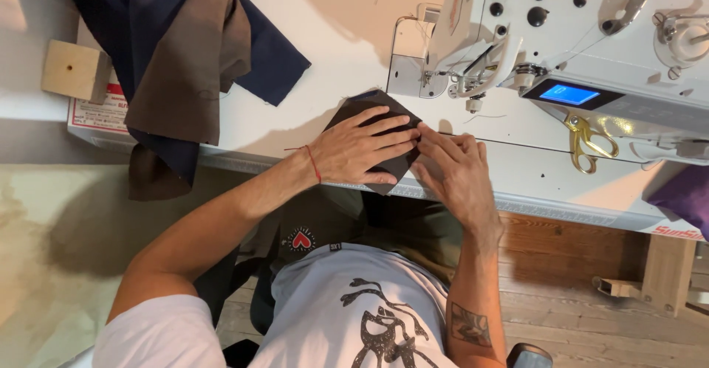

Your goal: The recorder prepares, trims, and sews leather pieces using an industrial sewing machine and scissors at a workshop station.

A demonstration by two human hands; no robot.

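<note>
Head view shows the left hand [363, 148] spread flat, fingers extended, palm pressing a small dark fabric piece [384, 140] onto the white sewing table [295, 117]. At its 3 o'clock the right hand [454, 169] lies just beside it, fingers loosely curled with their tips on the same piece, pressing rather than gripping. The piece hangs a little over the table's near edge at 6 o'clock. At 1 o'clock from the hands stands the sewing machine [583, 36], close by, leaving only a narrow strip of bare table between. Gold scissors [588, 140] lie at 3 o'clock, well apart. At 10 o'clock a heap of navy and brown cloth [185, 50] drapes over the edge, with open table between. A wooden block [74, 70] sits farther at 9 o'clock. Plank floor [576, 301] shows below.
</note>
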